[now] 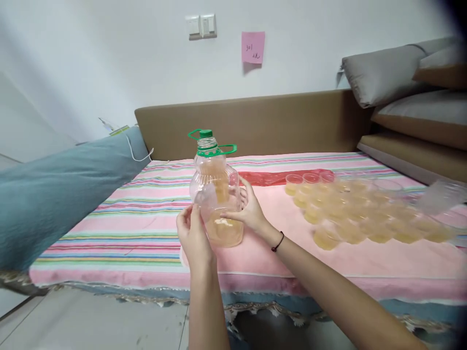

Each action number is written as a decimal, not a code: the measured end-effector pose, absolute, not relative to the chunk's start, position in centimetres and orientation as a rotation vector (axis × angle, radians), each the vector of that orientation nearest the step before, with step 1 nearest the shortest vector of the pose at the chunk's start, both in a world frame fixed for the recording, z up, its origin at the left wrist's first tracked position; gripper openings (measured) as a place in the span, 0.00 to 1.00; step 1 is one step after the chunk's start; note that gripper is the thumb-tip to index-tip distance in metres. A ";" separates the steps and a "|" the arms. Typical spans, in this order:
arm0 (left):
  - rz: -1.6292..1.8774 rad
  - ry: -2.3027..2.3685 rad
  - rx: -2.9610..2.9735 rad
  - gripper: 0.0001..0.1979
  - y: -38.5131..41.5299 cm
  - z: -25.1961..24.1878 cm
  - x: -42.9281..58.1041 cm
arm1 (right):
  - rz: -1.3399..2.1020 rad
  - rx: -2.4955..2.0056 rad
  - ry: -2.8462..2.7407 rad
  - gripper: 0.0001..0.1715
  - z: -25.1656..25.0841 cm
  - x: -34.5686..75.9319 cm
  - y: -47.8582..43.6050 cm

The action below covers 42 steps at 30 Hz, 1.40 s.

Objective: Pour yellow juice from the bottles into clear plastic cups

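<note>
A big clear plastic bottle (215,192) stands upright in front of me, with a pale yellow liquid low inside it. Its green cap (206,132) is on top, and a green carrying handle (228,149) circles the neck. My left hand (193,231) grips the bottle's near left side, fingers curled against the plastic. On the right side, my right hand (250,206) is wrapped round the body, with the thumb across the front. Several clear plastic cups (343,209) of yellow liquid stand in rows to the right.
A red plastic bag (262,178) lies flat behind the bottle. Striped cloth (142,218) covers the bed, with a pink sheet (277,257) on it. Grey and brown cushions (386,73) pile up at the right; a blue-green covered armrest (73,194) slopes along the left.
</note>
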<state>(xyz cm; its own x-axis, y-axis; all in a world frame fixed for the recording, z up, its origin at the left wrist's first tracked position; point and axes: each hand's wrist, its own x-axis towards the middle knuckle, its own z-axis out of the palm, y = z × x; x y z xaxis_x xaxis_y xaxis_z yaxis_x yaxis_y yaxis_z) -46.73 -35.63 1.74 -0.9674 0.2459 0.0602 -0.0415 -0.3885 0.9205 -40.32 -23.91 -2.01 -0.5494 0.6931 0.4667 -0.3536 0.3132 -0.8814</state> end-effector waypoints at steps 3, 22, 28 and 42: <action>2.507 1.651 0.240 0.13 -35.7 1.8 -46.8 | 1.384 -0.258 -1.671 0.73 -2.5 -42.2 -24.3; 2.542 2.142 1.359 0.13 -34.5 1.6 -39.5 | 1.195 -0.377 -1.895 0.43 -1.5 -27.0 -25.1; 1.730 1.608 1.266 0.11 -31.2 -0.9 -34.5 | 1.139 -0.576 -2.323 0.10 -3.1 -15.5 -24.2; 1.394 1.268 0.354 0.08 -26.7 -4.1 -27.6 | 1.122 -1.089 -2.037 0.21 -9.4 -11.5 -21.8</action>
